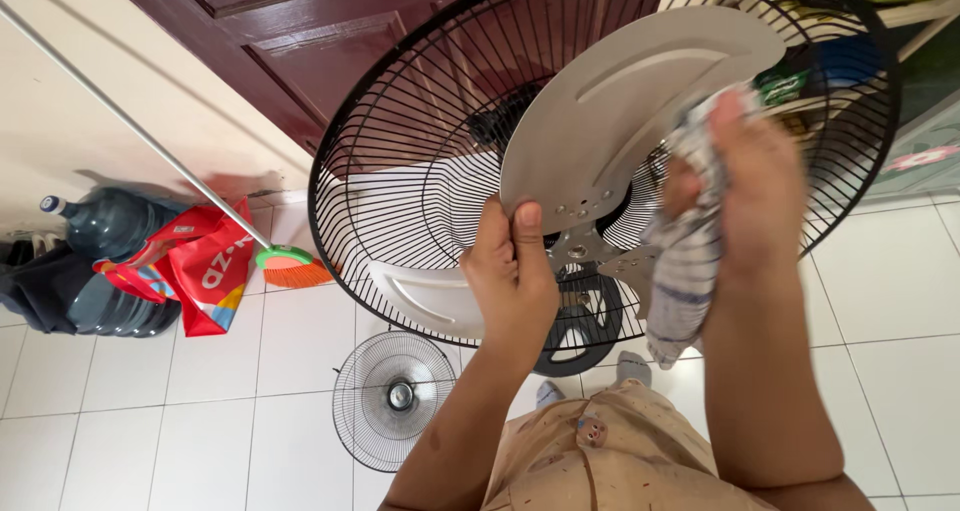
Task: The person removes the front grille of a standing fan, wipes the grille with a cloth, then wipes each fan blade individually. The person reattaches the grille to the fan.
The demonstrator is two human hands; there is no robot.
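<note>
left hand pinches the lower edge of the grey fan blade, inside the black fan guard. right hand clutches a striped cloth against the blade's right side. detached grille lies on the floor below the guard.

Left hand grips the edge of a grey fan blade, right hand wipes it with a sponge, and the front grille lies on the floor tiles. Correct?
Not quite. In the head view the right hand wipes with a striped cloth, not a sponge. The left hand does grip the fan blade, and the front grille lies on the floor.
</note>
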